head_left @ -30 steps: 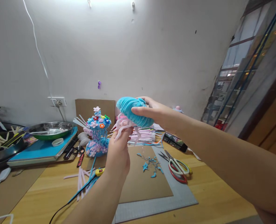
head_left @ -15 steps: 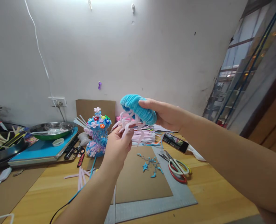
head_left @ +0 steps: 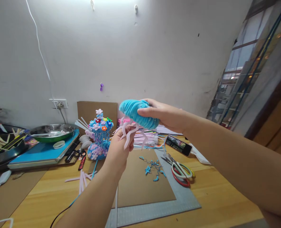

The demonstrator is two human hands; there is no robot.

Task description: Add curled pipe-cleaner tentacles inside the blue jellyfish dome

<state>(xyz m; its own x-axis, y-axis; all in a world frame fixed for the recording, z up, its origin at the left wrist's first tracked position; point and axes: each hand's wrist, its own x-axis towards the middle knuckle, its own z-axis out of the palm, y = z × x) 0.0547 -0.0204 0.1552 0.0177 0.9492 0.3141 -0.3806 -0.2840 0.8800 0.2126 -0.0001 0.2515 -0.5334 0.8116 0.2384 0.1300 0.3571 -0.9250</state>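
Note:
A fuzzy blue dome [head_left: 134, 110] is gripped at its right side by my right hand [head_left: 159, 112], thumb in front. Pale pink curly strands [head_left: 128, 133] hang beneath it. My left hand [head_left: 121, 142] is closed on these strands, below and left of the dome. Both hands are raised above a brown board [head_left: 142, 186], on which several small blue pieces [head_left: 156, 169] with thin stems lie. Left of my left hand stands a blue and pink flowered ornament [head_left: 99, 136]. The undersides of the dome and some fingertips are hidden.
Scissors [head_left: 182, 171] and a phone [head_left: 178, 145] lie on the right. Pink strips [head_left: 146, 138] are piled behind my hands. A metal pan [head_left: 52, 130] rests on a blue book [head_left: 40, 155] at the left. Loose pale strips [head_left: 83, 182] lie near my left forearm.
The blue dome has tipped so that its opening no longer shows and more of its top faces me. My right hand has turned with it; my left hand has shifted slightly left and down.

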